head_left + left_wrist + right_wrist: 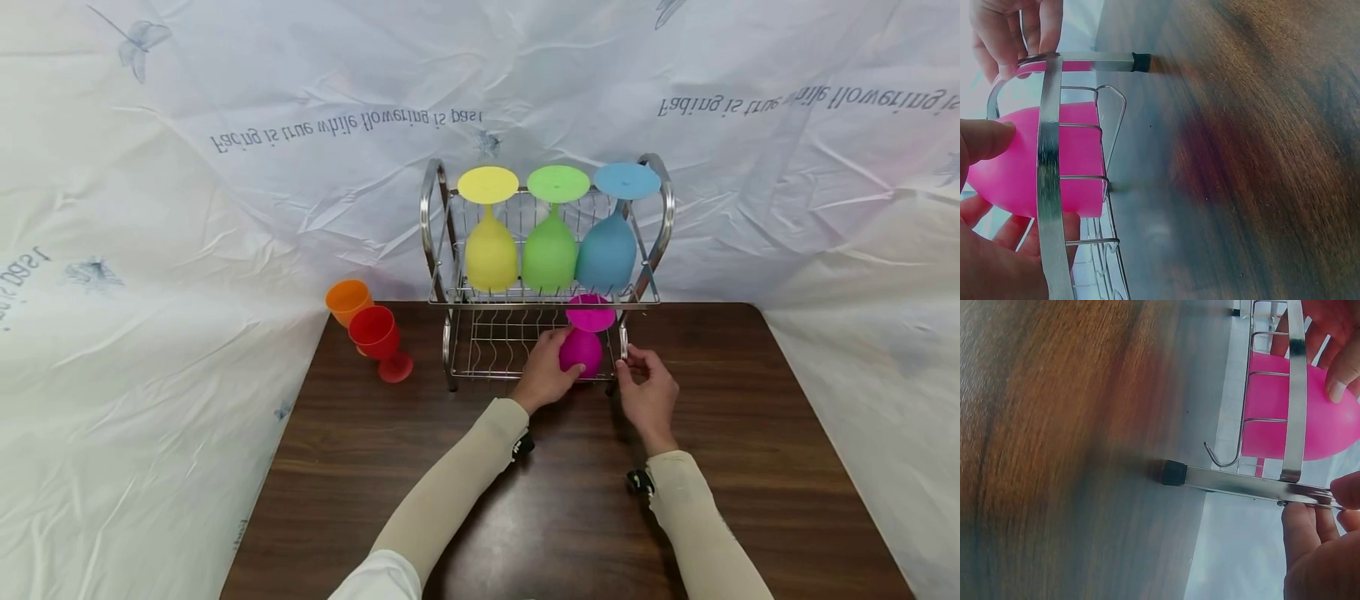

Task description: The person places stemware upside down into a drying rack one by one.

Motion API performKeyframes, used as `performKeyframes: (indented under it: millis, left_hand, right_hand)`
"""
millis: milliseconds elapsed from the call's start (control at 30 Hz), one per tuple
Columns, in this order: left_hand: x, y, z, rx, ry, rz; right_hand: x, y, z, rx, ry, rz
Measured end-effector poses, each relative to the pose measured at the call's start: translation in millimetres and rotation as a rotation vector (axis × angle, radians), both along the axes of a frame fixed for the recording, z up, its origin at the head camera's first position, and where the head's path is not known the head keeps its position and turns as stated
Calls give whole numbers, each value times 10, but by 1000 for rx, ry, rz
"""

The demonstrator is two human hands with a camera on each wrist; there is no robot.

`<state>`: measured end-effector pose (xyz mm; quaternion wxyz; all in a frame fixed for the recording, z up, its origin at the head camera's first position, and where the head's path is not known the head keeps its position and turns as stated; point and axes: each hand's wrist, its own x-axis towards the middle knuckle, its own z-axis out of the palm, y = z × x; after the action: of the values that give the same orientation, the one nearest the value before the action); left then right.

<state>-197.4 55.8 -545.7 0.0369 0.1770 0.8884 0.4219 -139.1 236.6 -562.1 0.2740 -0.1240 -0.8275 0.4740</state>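
Observation:
A magenta goblet [581, 353] stands upside down at the right end of the lower tier of a two-tier metal rack [487, 374], its round foot uppermost. My left hand [547, 372] grips its bowl, thumb on the near side and the other fingers round behind, as the left wrist view shows. With thumb and fingers my right hand [649, 392] pinches the rack's right side post [1241, 483]. Overhead on the upper tier, a yellow goblet [491, 254], a green goblet [550, 254] and a blue goblet [607, 250] sit inverted in a row.
Left of the rack, an orange goblet [348, 300] and a red goblet [375, 333] stand upright on the dark wooden table [570, 533], the red one nearer. White printed sheeting [360, 183] hangs behind and along both sides. Black-capped feet [1174, 473] support the rack.

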Motion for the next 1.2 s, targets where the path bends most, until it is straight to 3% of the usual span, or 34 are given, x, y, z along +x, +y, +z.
performKeyframes:
  millis: [400, 667, 900, 1200]
  left_hand:
    - [-3, -5, -7, 7, 5, -5]
    - [79, -180, -20, 128, -11, 29]
    - [355, -642, 28, 318, 60, 105]
    - [684, -1462, 10, 572, 247, 380]
  right_hand:
    - [-3, 5, -3, 9, 10, 3]
    - [22, 0, 12, 15, -6, 11]
    - [1, -16, -10, 20, -10, 23]
    - [-6, -9, -27, 3, -3, 14]
